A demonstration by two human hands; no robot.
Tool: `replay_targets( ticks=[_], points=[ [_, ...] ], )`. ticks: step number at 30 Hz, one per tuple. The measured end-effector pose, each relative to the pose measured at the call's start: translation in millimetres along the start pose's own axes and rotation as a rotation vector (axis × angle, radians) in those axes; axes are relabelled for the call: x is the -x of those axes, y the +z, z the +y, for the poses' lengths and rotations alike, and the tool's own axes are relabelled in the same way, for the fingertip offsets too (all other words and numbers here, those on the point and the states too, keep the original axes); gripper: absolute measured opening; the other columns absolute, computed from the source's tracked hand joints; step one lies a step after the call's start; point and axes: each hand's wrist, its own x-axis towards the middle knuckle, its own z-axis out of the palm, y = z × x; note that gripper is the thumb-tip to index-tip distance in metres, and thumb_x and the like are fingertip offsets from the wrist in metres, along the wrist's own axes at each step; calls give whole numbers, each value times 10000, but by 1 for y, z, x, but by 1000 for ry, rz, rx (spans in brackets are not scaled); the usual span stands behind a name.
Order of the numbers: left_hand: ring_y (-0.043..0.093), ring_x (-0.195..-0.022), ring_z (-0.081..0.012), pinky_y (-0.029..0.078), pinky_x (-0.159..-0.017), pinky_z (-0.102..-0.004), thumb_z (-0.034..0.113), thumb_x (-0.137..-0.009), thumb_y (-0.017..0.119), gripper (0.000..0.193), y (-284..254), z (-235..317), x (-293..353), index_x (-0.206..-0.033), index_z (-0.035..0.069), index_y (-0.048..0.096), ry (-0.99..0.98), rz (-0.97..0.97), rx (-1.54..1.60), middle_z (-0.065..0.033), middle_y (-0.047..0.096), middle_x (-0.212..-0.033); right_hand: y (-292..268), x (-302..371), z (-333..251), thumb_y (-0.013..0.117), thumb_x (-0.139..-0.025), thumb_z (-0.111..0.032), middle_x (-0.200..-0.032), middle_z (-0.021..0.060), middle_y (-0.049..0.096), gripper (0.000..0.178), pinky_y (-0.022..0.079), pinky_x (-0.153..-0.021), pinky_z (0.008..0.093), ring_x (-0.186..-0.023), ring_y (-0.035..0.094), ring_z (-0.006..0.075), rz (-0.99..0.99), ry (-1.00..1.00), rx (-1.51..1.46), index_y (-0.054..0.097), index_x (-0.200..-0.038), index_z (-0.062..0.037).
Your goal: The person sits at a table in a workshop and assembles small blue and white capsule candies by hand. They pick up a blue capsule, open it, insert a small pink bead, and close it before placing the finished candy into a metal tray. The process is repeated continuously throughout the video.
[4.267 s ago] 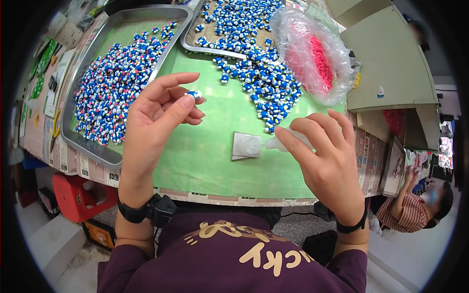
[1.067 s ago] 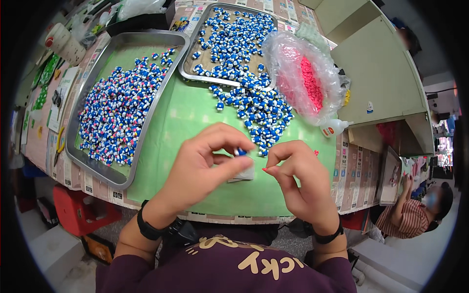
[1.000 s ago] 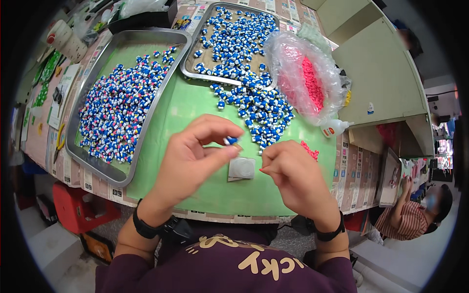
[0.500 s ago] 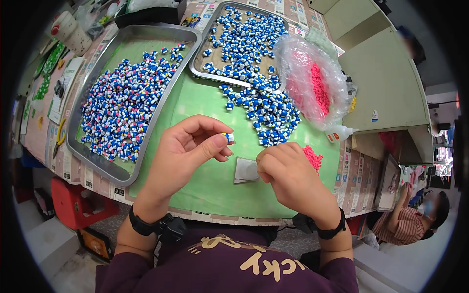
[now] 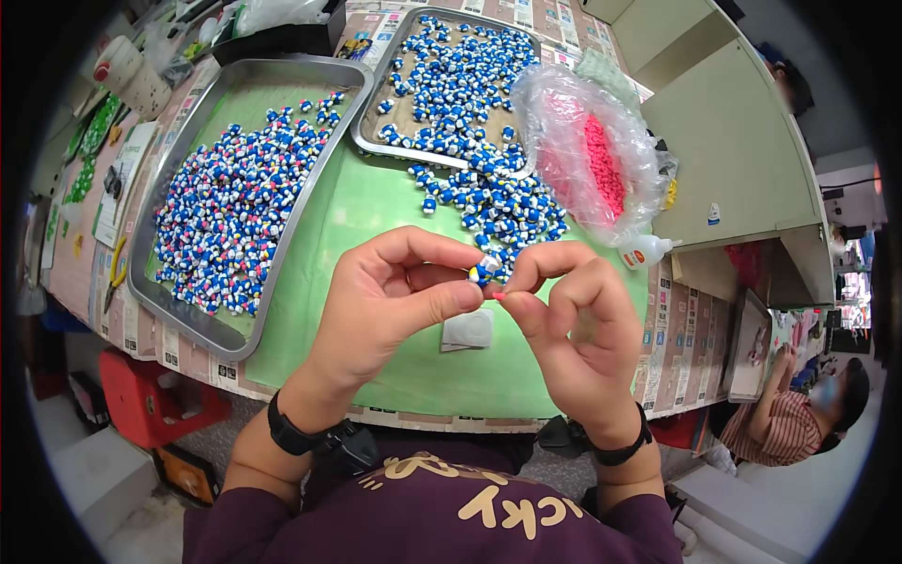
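My left hand (image 5: 376,305) pinches a tiny blue, white and yellow figurine (image 5: 486,271) between thumb and fingertips. Close beside it, my right hand (image 5: 581,329) holds a small pink piece (image 5: 498,295) between thumb and forefinger. The pink piece is just below the figurine; whether they touch I cannot tell. Under the hands, a small grey-white square pad (image 5: 467,331) lies on the green mat (image 5: 404,381). Beyond my fingers spreads a loose pile of similar figurines (image 5: 515,218).
On the left stands a metal tray (image 5: 246,350) of figurines, many with pink bits. Another metal tray (image 5: 362,132) at the back spills figurines onto the mat. To the right are a clear bag (image 5: 550,103) of pink pieces, a white squeeze bottle (image 5: 646,251) and a cabinet (image 5: 742,141). Someone in stripes (image 5: 770,428) sits far right.
My right hand has risen from beside the pad to my left fingertips, now showing a pink piece. My left hand has shifted right with the figurine. The view has moved slightly.
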Motion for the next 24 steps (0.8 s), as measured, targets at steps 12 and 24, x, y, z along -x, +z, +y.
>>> replay_targets(
  ticks=[12,24],
  points=[
    [652,-887,-163,548,-762,-264,-89,-774,719,185,13,-5,5,-940,-27,669,275,29,-255,-110,659,-997,1,3,5,699,-763,48,-835,52,618,253,380,-733,329,-764,582,201,20,-95,253,482,-773,-83],
    [609,-784,-140,508,-649,-222,-159,-745,651,216,-27,15,12,-882,5,620,538,159,-683,-104,622,-913,-65,17,12,743,-734,30,-787,52,552,286,446,-700,308,-767,564,193,28,165,264,474,-804,-37]
  ],
)
